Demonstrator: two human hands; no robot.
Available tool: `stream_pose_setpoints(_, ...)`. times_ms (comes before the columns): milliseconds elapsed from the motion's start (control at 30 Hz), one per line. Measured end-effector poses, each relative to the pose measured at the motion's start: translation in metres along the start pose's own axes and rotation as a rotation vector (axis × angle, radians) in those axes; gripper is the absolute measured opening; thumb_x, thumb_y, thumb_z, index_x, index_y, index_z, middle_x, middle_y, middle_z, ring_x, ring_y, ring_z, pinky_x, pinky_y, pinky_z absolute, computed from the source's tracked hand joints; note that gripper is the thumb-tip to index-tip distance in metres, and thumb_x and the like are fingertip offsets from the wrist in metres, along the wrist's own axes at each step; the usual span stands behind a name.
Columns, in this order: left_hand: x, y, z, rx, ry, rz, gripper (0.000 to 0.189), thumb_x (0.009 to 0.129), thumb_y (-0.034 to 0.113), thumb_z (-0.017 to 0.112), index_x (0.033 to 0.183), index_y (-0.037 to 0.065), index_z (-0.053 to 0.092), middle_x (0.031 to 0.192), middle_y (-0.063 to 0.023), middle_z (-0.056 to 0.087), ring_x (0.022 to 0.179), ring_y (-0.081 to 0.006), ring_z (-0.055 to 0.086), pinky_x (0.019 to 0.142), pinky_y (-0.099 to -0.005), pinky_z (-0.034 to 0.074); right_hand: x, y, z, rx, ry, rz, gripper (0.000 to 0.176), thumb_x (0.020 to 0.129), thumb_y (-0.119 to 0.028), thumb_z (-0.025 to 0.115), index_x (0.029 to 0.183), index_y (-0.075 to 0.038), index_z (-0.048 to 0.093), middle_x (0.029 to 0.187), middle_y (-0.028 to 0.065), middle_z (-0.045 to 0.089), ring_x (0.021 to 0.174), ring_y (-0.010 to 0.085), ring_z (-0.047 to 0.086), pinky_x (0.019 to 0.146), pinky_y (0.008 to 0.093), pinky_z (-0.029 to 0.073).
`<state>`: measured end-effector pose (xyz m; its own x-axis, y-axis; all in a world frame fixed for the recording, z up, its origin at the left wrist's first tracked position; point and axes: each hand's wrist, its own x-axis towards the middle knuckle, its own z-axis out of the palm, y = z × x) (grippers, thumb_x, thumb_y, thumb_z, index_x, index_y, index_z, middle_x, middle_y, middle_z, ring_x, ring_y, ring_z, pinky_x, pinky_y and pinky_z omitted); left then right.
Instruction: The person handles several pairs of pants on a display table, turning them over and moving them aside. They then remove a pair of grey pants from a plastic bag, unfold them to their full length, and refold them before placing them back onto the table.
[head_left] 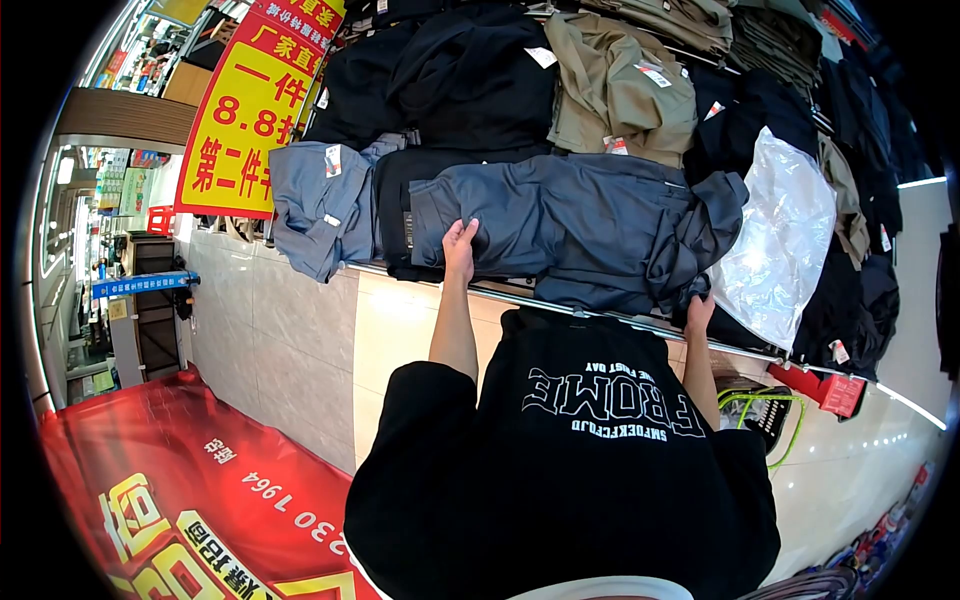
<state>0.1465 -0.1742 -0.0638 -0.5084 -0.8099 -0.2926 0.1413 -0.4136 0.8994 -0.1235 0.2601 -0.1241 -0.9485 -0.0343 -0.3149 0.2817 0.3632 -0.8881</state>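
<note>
Dark grey trousers (590, 215) lie stretched sideways across the front of a clothes display, smooth at the left and bunched at the right. My left hand (460, 250) grips their lower left part, thumb on top and the other fingers mostly hidden. At the lower right corner, my right hand (701, 313) is closed on a gathered edge of the same cloth. A clear plastic bag (775, 240) lies just right of the trousers. Black folded clothing (392, 200) shows beneath their left end, beside a blue-grey folded garment (315, 210) with a tag.
Behind lie black garments (440, 80) and khaki garments (625, 90) with tags. A metal rail (600, 314) runs along the display's front edge. A red and yellow sign (250, 120) stands at the left, a red banner (200, 470) lower left. A green-rimmed basket (765, 410) is at lower right.
</note>
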Motion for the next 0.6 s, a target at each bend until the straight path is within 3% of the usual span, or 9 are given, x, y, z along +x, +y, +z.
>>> stream_pose_setpoints(233,0.001,-0.003,-0.002,-0.008,0.018,-0.005,0.015,0.089,0.008,0.064,0.1,-0.001,0.064,0.093,-0.0025,0.067,0.082,-0.0068,0.058,0.079,-0.0201,0.042,0.0,0.002,-0.001,0.028,-0.013,0.03,0.048,0.078,-0.006,0.053,0.125,0.001,0.055,0.112,0.015,0.062,0.101,0.0248,0.057,0.091,0.0316,0.042)
stream_pose_setpoints(600,-0.002,0.0,-0.004,-0.036,0.004,0.001,0.01,0.09,0.009,0.056,0.092,0.003,0.064,0.088,0.002,0.063,0.085,-0.0058,0.055,0.079,-0.02,0.04,0.002,0.004,0.0,-0.008,0.011,0.019,0.046,0.076,-0.004,0.049,0.121,0.004,0.055,0.108,0.0111,0.062,0.095,0.0225,0.056,0.086,0.0307,0.043)
